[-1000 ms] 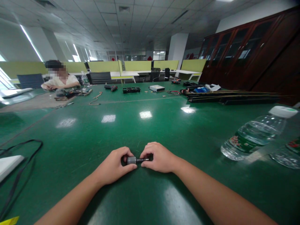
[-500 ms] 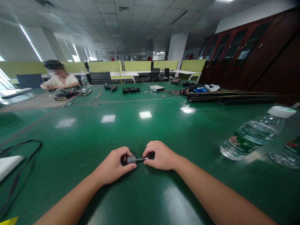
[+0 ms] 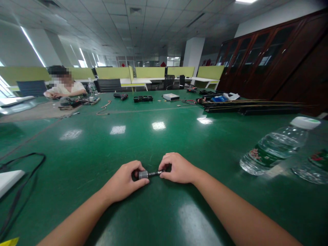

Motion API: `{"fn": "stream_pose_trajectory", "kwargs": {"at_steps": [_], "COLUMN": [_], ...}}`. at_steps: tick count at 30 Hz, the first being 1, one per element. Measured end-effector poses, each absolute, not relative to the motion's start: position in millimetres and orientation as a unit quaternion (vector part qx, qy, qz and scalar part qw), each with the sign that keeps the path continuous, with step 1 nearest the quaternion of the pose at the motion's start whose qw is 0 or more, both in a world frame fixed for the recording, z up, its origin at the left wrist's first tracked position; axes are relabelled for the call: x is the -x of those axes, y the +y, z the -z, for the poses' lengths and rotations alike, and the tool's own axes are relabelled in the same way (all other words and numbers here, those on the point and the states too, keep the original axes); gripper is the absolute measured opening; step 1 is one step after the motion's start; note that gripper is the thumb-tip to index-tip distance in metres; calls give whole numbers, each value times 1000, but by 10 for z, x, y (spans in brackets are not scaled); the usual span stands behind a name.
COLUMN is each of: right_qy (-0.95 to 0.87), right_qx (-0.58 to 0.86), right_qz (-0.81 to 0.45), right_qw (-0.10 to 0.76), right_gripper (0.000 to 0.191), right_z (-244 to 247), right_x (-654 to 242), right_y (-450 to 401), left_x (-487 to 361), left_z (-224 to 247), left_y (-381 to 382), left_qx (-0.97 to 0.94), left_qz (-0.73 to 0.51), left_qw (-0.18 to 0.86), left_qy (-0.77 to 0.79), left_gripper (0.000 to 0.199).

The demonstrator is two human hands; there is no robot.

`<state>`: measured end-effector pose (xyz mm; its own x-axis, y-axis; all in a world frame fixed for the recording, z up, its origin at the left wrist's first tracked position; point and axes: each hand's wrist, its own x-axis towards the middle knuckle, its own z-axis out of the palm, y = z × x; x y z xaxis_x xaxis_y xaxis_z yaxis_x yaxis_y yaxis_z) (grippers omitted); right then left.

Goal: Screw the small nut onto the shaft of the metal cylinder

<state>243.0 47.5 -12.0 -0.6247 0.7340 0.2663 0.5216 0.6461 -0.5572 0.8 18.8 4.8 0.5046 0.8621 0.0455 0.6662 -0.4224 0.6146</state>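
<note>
Just above the green tabletop, or resting on it, is a small grey metal cylinder (image 3: pixel 143 174) with a thin dark shaft (image 3: pixel 153 173) pointing right. Thumb and fingers of my left hand (image 3: pixel 125 179) are closed round the cylinder, hiding its left end. My right hand (image 3: pixel 176 168) pinches the far end of the shaft between thumb and fingertips. Whether shaft and cylinder are one piece I cannot tell. The two hands are a short gap apart, with the bare middle of the shaft showing between them.
A water bottle (image 3: pixel 274 148) stands at the right. A black strap (image 3: pixel 19 191) and white object (image 3: pixel 10 181) lie left. Farther back are a power drill (image 3: pixel 121 96), a black tray (image 3: pixel 142 98), a white box (image 3: pixel 171 97) and long dark rails (image 3: pixel 256 108). A person (image 3: pixel 65 85) sits far left.
My right hand has shifted slightly right and up along the shaft, so more of it shows. My left hand keeps its hold on the cylinder.
</note>
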Motion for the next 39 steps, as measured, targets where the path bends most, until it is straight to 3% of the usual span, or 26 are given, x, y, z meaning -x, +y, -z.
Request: {"fn": "stream_pose_trajectory", "kwargs": {"at_steps": [31,39], "right_qy": [-862,-840], "right_qx": [374,369], "right_qz": [-259,-270], "right_qw": [226,292], "right_gripper": [11,31], "right_z": [73,177], "right_x": [-2509,-2180], "right_y": [503,363], "left_x": [-9,25], "left_z": [-45,-5], "left_y": [182,194], "left_qx": [-824,-830], "left_qz": [-185,-199], "left_qw": [265,252], "left_qy": [466,456], "left_gripper": [19,23]}}
